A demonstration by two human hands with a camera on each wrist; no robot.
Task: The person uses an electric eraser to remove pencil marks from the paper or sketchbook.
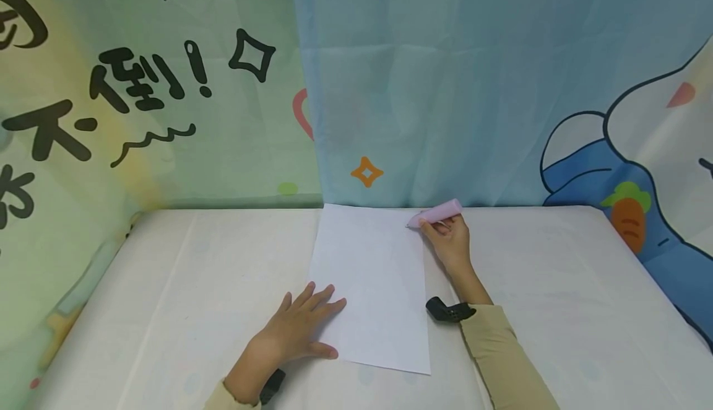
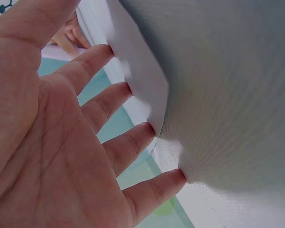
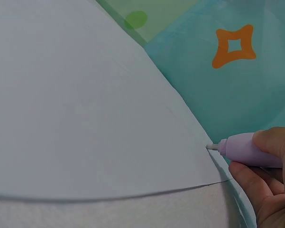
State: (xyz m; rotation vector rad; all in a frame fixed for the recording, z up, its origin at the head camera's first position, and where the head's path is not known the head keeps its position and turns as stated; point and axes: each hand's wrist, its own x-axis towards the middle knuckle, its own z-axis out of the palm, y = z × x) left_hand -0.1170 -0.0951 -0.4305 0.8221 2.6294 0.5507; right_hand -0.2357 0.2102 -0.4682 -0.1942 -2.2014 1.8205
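Note:
A blank sheet of white paper [image 1: 370, 286] lies on the white-covered table, its far edge close to the backdrop. My right hand [image 1: 449, 243] pinches a thick lilac marker [image 1: 440, 212] between thumb and fingers, over the paper's far right corner. In the right wrist view the marker [image 3: 246, 149] has its narrow pale tip right at that corner. Fingers spread, my left hand [image 1: 301, 325] rests across the lower left edge of the sheet. The left wrist view shows its straight fingertips [image 2: 144, 130] touching the paper and the cloth beside it.
White cloth [image 1: 223, 286] covers the table on both sides of the paper. A printed fabric backdrop [image 1: 445, 88] rises right behind the table's far edge and along the left side. Each wrist wears a small black camera [image 1: 449, 311].

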